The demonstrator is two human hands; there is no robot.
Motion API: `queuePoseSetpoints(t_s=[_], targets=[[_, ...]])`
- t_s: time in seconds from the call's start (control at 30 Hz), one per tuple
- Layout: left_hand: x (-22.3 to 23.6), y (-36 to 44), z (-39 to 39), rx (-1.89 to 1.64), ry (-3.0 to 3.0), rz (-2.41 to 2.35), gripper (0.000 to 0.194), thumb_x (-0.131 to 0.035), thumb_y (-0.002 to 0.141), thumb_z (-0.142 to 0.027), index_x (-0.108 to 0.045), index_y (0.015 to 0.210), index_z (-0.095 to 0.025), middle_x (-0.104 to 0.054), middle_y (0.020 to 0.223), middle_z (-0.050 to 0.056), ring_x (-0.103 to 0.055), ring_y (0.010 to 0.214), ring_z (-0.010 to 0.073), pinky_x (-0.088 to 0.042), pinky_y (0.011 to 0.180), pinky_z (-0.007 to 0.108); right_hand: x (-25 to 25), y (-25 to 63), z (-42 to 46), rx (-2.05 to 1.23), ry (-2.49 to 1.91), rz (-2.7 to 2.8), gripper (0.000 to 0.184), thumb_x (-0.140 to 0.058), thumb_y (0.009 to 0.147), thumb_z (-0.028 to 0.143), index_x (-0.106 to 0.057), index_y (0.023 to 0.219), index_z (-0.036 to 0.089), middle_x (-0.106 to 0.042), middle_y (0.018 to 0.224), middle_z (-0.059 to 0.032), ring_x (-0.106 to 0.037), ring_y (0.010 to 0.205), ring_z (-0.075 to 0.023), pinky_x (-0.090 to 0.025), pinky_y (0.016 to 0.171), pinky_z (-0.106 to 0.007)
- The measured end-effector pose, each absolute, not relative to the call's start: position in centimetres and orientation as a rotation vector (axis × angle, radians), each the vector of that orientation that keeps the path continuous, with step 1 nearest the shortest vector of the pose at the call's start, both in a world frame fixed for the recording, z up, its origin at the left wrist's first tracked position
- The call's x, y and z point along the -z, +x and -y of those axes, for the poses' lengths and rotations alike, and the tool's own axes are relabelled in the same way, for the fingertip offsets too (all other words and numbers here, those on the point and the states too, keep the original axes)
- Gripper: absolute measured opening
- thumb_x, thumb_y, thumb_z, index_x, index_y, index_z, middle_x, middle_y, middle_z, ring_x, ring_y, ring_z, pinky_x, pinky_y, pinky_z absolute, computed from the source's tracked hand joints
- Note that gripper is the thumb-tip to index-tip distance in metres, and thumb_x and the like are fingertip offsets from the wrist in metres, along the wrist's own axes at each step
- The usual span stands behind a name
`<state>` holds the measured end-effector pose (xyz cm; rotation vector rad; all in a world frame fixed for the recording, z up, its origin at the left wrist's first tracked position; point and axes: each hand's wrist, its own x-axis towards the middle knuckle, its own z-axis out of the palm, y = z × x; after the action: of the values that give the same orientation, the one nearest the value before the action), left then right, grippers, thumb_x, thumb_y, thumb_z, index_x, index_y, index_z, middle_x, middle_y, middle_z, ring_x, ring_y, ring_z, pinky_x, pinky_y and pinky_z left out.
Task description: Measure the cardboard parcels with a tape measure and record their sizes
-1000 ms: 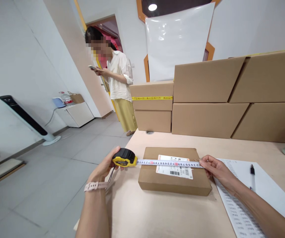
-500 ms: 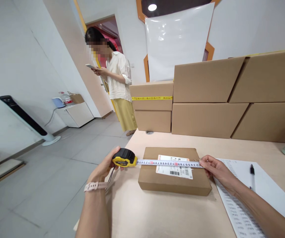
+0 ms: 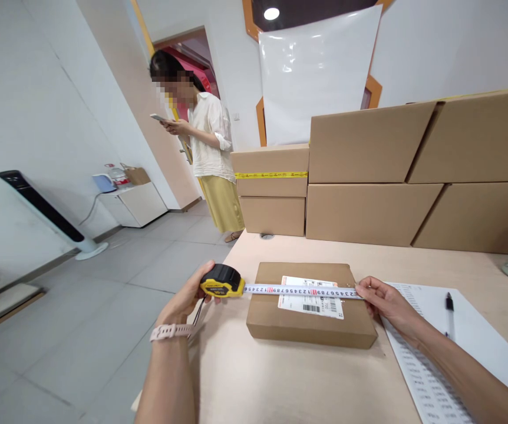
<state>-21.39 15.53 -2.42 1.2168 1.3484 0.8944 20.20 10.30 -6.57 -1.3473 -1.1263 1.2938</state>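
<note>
Here, at the left, the left hand (image 3: 191, 292) is curled round the tape case (image 3: 222, 281), thumb on top, holding it just beyond the near-left side of the box. Whether the case touches the bench (image 3: 227, 377) is hard to tell. From it the blade (image 3: 263, 289) runs rightward across the box (image 3: 311, 334) and over its label (image 3: 311, 307). The box lies on the bench between the two hands, its long axis running left to right, roughly in line with the blade. At its right edge the right hand (image 3: 386, 303) pinches the blade's end between thumb and fingers; this is the nearer hand, right against the box, while the left is apart from it. Farther right, a pen (image 3: 449, 312) lies on a sheet (image 3: 479, 353).
</note>
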Motion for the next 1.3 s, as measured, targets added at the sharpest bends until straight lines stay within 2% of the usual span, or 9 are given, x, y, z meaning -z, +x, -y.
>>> queuePoseSetpoints(t_s=[0.3,0.5,0.73,0.93,1.3], targets=[[2.35,-21.28,-15.41,-0.904,1.218,-1.348,0.056,-0.042,0.083,-0.064,-0.064,0.066,-0.016,-0.069,0.053,0.008,-0.055,0.045,0.0155,-0.028,0.044,0.026,6.7,20.73,-10.48,-1.37,-1.318,1.141,0.042,-0.069,0.068,0.06,-0.054,0.072,0.021,-0.052,0.056,0.004,-0.043,0.051,-0.0103,-0.034,0.051,-0.024],[2.54,-21.4,-15.61,-0.901,1.207,-1.342,0.055,-0.044,0.081,-0.065,-0.064,0.066,-0.016,-0.069,0.055,0.008,-0.057,0.045,0.0167,-0.028,0.042,0.026,6.55,20.45,-10.37,-1.352,-1.319,1.135,0.045,-0.07,0.065,0.062,-0.055,0.07,0.02,-0.053,0.056,0.0033,-0.044,0.049,-0.0104,-0.036,0.05,-0.024],[2.55,-21.33,-15.62,-0.923,1.196,-1.339,0.05,-0.047,0.08,-0.063,-0.062,0.068,-0.017,-0.069,0.056,0.006,-0.058,0.045,0.0154,-0.028,0.042,0.025,6.58,19.99,-10.2,-1.319,-1.316,1.073,0.045,-0.072,0.063,0.062,-0.054,0.067,0.021,-0.051,0.053,0.0047,-0.041,0.048,-0.0091,-0.032,0.048,-0.023],[2.51,-21.26,-15.63,-0.915,1.211,-1.324,0.052,-0.045,0.082,-0.063,-0.063,0.067,-0.017,-0.069,0.055,0.008,-0.057,0.045,0.0162,-0.027,0.041,0.026,6.54,20.39,-10.28,-1.372,-1.296,1.082,0.041,-0.072,0.067,0.057,-0.054,0.07,0.02,-0.053,0.055,0.0042,-0.042,0.05,-0.0092,-0.033,0.049,-0.023],[2.53,-21.36,-15.58,-0.908,1.229,-1.324,0.054,-0.041,0.085,-0.062,-0.063,0.069,-0.015,-0.069,0.055,0.008,-0.058,0.045,0.0164,-0.028,0.042,0.025,6.71,20.47,-10.37,-1.384,-1.304,1.117,0.043,-0.07,0.068,0.059,-0.053,0.07,0.021,-0.051,0.056,0.0044,-0.041,0.05,-0.0097,-0.032,0.05,-0.023]])
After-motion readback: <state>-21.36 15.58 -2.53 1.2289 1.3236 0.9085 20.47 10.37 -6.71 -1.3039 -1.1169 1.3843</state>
